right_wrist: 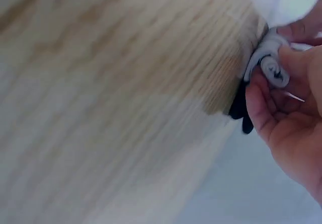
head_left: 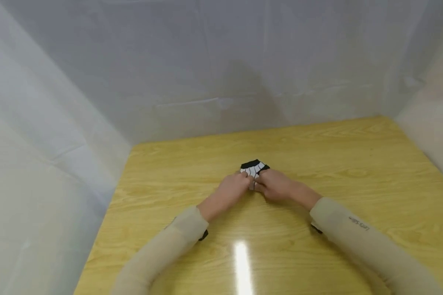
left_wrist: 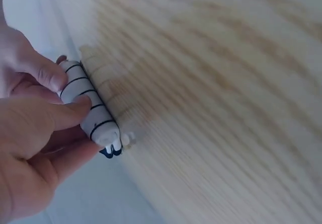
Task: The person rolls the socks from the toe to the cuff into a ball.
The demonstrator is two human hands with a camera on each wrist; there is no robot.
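A small white sock with thin black stripes and black ends (head_left: pixel 254 168) lies rolled up near the middle of the wooden table (head_left: pixel 354 164). Both hands meet at its near edge. My left hand (head_left: pixel 233 189) pinches the roll (left_wrist: pixel 88 105) between thumb and fingers. My right hand (head_left: pixel 275 184) curls its fingers around the other end, where the spiral of the rolled sock (right_wrist: pixel 269 65) shows. Beige sleeves cover both forearms.
White sheeting walls (head_left: pixel 221 69) enclose the table on the left, back and right. A bright light reflection (head_left: pixel 241 266) lies on the tabletop near the front edge.
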